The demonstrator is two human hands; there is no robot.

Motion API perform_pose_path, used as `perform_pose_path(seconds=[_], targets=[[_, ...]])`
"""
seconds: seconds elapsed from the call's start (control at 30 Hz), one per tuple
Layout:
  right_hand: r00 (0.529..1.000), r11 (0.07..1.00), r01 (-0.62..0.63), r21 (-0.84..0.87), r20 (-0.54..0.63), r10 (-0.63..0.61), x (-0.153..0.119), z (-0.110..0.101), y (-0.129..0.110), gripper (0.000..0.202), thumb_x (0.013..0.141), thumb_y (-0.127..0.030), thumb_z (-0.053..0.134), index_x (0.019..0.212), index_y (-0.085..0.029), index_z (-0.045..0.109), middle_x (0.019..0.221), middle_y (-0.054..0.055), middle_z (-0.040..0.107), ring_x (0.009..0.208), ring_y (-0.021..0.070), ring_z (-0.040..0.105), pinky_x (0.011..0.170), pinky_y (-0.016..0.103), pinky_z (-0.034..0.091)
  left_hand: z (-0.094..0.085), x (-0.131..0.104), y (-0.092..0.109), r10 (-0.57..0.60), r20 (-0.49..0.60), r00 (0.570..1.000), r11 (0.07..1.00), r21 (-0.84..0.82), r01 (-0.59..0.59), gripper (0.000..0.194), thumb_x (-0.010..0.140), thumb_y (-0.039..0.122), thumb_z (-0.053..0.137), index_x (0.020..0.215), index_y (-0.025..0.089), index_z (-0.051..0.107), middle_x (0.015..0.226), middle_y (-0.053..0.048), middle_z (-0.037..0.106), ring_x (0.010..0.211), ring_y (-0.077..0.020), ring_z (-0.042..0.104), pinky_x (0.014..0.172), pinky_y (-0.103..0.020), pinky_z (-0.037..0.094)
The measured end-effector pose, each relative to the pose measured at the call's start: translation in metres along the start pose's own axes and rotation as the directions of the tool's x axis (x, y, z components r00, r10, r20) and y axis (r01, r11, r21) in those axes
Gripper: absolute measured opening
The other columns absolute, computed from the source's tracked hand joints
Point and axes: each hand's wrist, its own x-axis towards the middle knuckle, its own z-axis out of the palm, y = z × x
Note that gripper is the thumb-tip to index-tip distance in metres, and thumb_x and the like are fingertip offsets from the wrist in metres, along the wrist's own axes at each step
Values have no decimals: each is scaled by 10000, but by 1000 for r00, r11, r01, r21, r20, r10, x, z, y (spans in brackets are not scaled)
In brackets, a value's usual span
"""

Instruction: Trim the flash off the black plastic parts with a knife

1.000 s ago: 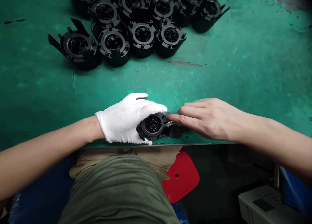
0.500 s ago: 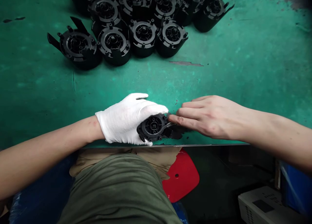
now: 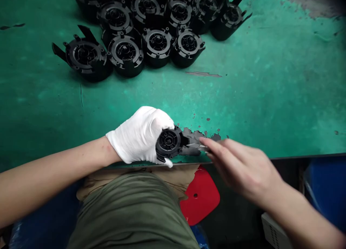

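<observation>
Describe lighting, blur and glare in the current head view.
Head view: the right hand looks slightly blurred, and the thin tool it grips is indistinct; the left hand, white-gloved, is bright; the black part it holds is dark but readable; the green table shows soft sheen; space below its edge is deeply shadowed.

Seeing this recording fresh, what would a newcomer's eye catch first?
Probably the white-gloved left hand, gripping a black round part near the green table's front edge. To its right, the bare right hand holds a thin silvery tool. Similar black parts crowd the top of the picture.
</observation>
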Motion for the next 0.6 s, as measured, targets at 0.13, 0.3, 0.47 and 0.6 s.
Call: perform_pose_path(seconds=[0.13, 0.3, 0.47, 0.6], targets=[[984, 985, -174, -12, -29, 174, -14, 18, -49, 485, 1054, -81, 623, 1523, 2, 532, 867, 43, 619, 714, 167, 534, 647, 334, 401, -1, 1, 6, -21, 6, 1000, 999, 35, 21, 623, 721, 816, 798, 755, 209, 663, 752, -43, 696, 641, -212, 649, 628, -345, 432], [962, 958, -273, -89, -25, 272, -13, 28, -65, 495, 1076, -129, 610, 1554, -39, 523, 874, 39, 641, 720, 171, 564, 651, 342, 399, 3, -2, 5, 4, -51, 999, 997, 74, 0, 605, 723, 792, 815, 781, 209, 666, 769, -50, 705, 694, -228, 688, 676, -348, 487], [959, 946, -272, -177, 28, 281, -10, 26, -69, 522, 1053, -101, 590, 1564, -29, 509, 883, 39, 620, 721, 183, 557, 632, 350, 407, 5, -4, 4, 10, -74, 997, 996, 90, -3, 599, 721, 781, 814, 811, 204, 679, 791, -66, 716, 717, -246, 705, 704, -367, 516], [956, 936, -255, -242, 83, 282, -3, 18, -76, 574, 983, 5, 505, 1557, -2, 495, 880, 48, 594, 713, 189, 546, 599, 344, 394, 2, -1, 8, -20, -9, 1000, 996, 90, 21, 551, 724, 729, 823, 755, 203, 663, 714, -43, 676, 634, -220, 652, 641, -354, 466]])
